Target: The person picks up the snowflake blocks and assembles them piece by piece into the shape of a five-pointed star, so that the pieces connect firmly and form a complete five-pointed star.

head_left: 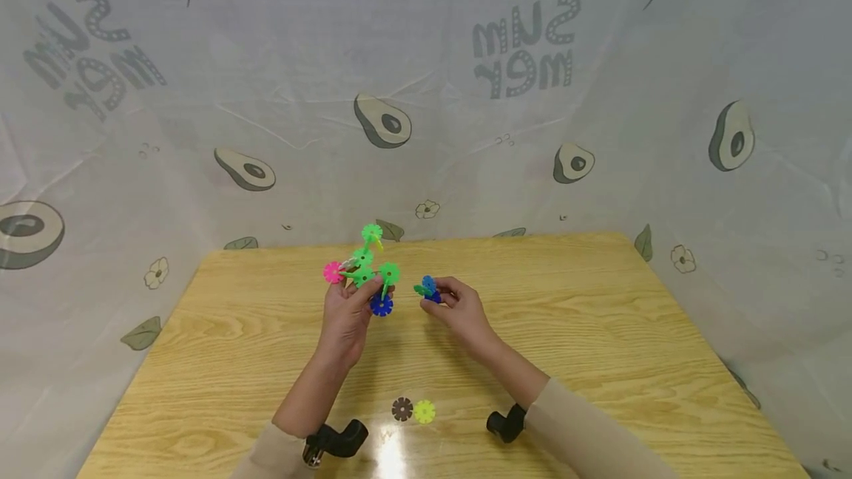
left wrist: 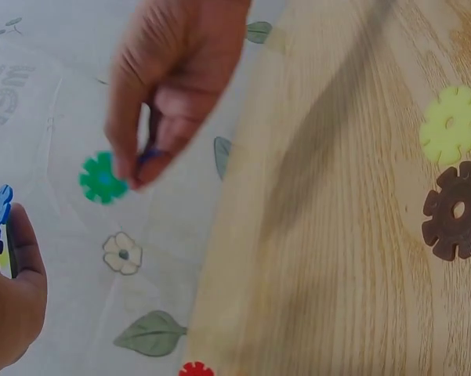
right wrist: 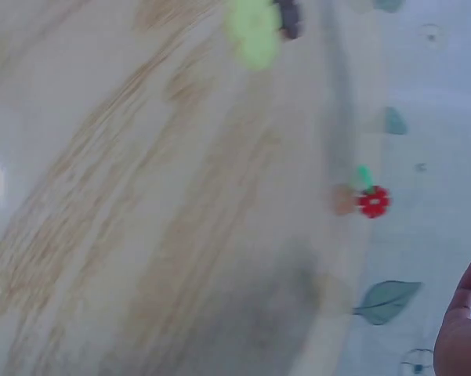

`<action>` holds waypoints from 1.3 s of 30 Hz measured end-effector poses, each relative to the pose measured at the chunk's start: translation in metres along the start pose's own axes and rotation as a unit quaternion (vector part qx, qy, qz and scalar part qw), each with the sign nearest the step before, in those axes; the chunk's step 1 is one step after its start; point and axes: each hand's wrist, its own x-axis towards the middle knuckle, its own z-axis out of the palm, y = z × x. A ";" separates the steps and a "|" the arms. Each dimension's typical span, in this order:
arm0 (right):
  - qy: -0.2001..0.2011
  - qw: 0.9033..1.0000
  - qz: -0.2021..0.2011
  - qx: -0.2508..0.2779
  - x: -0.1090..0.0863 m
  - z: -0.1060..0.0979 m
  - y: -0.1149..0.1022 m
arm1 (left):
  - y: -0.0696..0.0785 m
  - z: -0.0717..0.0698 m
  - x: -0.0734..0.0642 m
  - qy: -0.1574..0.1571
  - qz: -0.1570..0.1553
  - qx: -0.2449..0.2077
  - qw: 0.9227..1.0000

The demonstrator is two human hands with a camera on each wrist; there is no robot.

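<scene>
My left hand grips a branching cluster of notched plastic discs, mostly green, with a pink disc at its left and a dark blue disc at its lower right. Held to the right of it, a smaller cluster of blue and green discs is pinched between the thumb and fingers of my right hand. A gap separates the two clusters. In the left wrist view, a green disc sticks out from the right hand's fingertips.
A brown disc and a yellow disc lie side by side on the wooden table, near its front. A red disc shows in the right wrist view. A printed cloth hangs behind the table.
</scene>
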 end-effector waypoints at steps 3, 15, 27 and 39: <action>-0.001 1.000 0.003 0.020 -0.007 -0.005 -0.011 | 0.000 0.001 -0.001 -0.002 0.000 0.005 1.000; -0.002 0.997 -0.073 -0.031 -0.024 -0.006 -0.041 | -0.002 0.009 -0.004 0.009 0.008 0.050 0.999; 0.000 0.994 -0.098 -0.053 -0.025 0.001 -0.048 | -0.007 0.011 -0.007 0.016 0.005 0.070 0.997; -0.029 0.998 -0.031 0.047 -0.026 0.002 -0.052 | -0.009 0.010 -0.007 0.028 0.013 0.068 0.997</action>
